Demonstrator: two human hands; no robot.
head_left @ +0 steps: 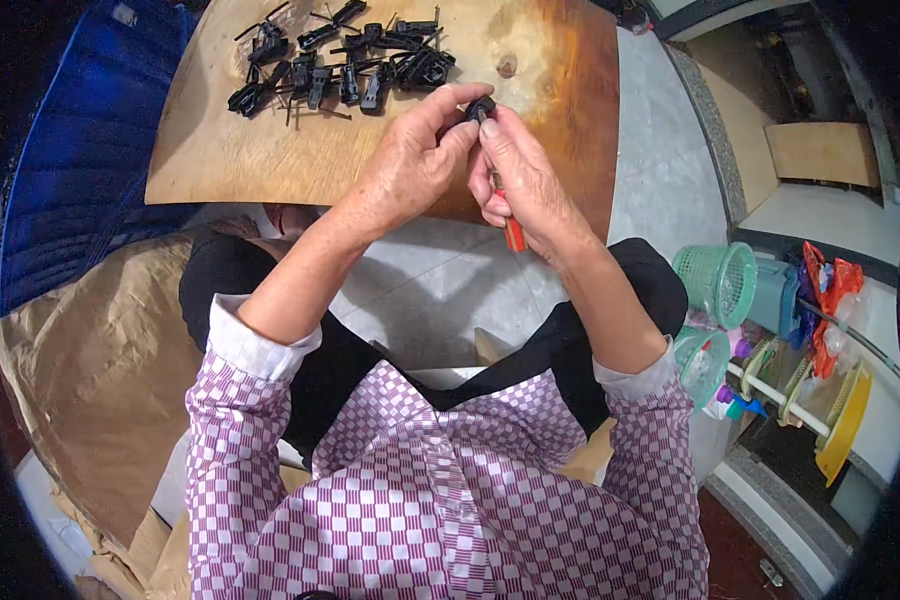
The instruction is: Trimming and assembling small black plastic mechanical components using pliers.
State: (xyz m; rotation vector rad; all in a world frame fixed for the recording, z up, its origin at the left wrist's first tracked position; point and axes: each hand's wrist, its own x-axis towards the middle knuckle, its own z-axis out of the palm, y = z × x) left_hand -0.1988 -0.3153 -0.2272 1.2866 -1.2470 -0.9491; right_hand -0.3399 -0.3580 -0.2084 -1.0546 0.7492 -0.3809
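Note:
Over the near part of a wooden board (300, 165), both of my hands meet around a small black plastic part (480, 106). My left hand (425, 145) pinches it between thumb and fingers. In my right hand (525, 180) is a small tool with a red handle (514, 234); its slim shaft runs up toward the part, and its tip is hidden by my fingers. My right thumb and forefinger also press close to the part. Farther off on the board, to the left, lies a loose group of several black plastic parts (320, 85) with thin stems.
Brown paper (100, 370) drapes at the left below a blue sheet (80, 150). To the right stand green baskets (715, 280), a blue container (773, 300), red plastic bags (838, 300) and a rack with a yellow piece (842, 425). My knees are under the board's near edge.

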